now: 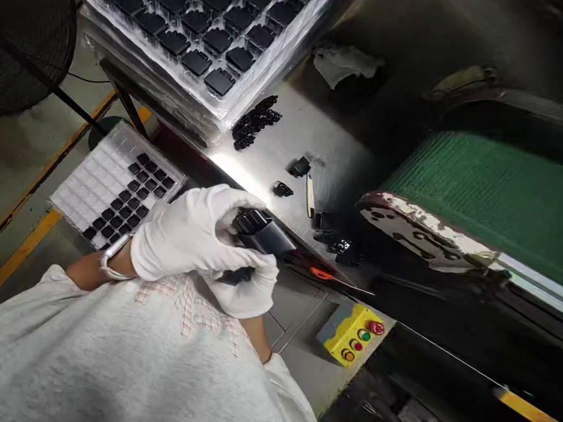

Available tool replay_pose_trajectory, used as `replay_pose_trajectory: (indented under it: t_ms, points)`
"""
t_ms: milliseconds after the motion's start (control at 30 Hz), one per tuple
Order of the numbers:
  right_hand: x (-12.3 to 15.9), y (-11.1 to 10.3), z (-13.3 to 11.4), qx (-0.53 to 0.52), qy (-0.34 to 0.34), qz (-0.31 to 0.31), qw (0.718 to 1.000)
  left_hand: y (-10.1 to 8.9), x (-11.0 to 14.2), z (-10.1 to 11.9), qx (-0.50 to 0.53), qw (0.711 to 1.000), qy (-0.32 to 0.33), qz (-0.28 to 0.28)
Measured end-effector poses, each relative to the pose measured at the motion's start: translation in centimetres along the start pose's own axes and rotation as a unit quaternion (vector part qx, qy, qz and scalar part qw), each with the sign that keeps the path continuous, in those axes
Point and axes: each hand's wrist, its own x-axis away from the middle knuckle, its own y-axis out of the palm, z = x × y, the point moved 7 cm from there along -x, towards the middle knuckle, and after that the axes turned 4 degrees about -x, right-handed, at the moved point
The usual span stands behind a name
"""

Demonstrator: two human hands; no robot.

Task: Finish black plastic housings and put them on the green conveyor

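Observation:
Both my hands wear white gloves and meet close to my chest. My left hand [187, 233] is closed around a black plastic part [263, 230], its fingers curled over the part's top end. My right hand [246, 289] grips from below, holding the lower side of the same part and a small dark piece [235, 276]. The part sits just above the near edge of the metal worktable [287, 140]. A thin blade-like tool with an orange mark [322, 274] lies right of my hands.
Stacked clear trays of black parts [212, 30] stand at the table's far left. A lower tray [112, 188] is partly filled. Loose black pieces [255, 121] and small parts [283, 189] lie on the table. A green conveyor belt [497, 195] runs at right; a yellow button box [352, 333] sits below.

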Motion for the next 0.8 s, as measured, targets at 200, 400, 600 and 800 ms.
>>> replay_pose_trajectory:
  t_ms: [200,400,600,800]
  points:
    - [0.4,0.9,-0.2,-0.009,-0.046,-0.023,0.999,-0.3,0.7,-0.1,-0.049,0.999,-0.002,0.005]
    - [-0.1,0.5,0.8,0.066,-0.040,-0.104,0.992,-0.5,1.0,0.3,-0.117,0.993,0.015,0.024]
    - [0.1,1.0,1.0,0.062,-0.044,-0.116,0.990,-0.6,1.2,0.3,-0.080,0.996,0.016,0.018]
    - [0.4,0.6,0.2,0.123,-0.107,-0.108,0.981,-1.1,1.9,1.6,-0.127,0.982,0.133,0.046]
